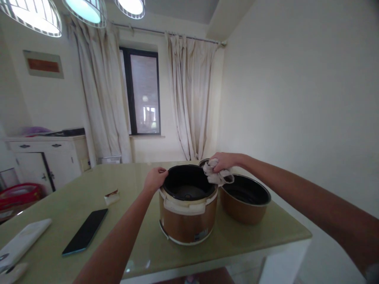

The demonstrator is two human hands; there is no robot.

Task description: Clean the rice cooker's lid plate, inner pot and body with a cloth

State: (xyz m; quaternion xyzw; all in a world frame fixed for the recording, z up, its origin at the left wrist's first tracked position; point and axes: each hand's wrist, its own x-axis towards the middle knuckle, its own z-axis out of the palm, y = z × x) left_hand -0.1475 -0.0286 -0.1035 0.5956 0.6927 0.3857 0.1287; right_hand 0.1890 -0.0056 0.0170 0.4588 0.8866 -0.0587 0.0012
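A brown and cream rice cooker body [186,225] stands upright on the table with its dark inside showing and no lid on it. My left hand [155,179] grips the left side of its rim, fingers closed on the edge. In my right hand [226,159] is a crumpled whitish cloth [211,171], held over the right side of the rim. Directly to the right of the cooker sits a brown pot [245,211] with a black inside. A round, partly hidden item [203,162] lies behind the cloth.
On the glossy green table [139,240] lie a dark phone [85,232], a white phone-like device [25,240] and a small white packet [111,197] at the left. The table's right corner is near the pot. A white cabinet [59,157] and a red basket [20,193] stand beyond.
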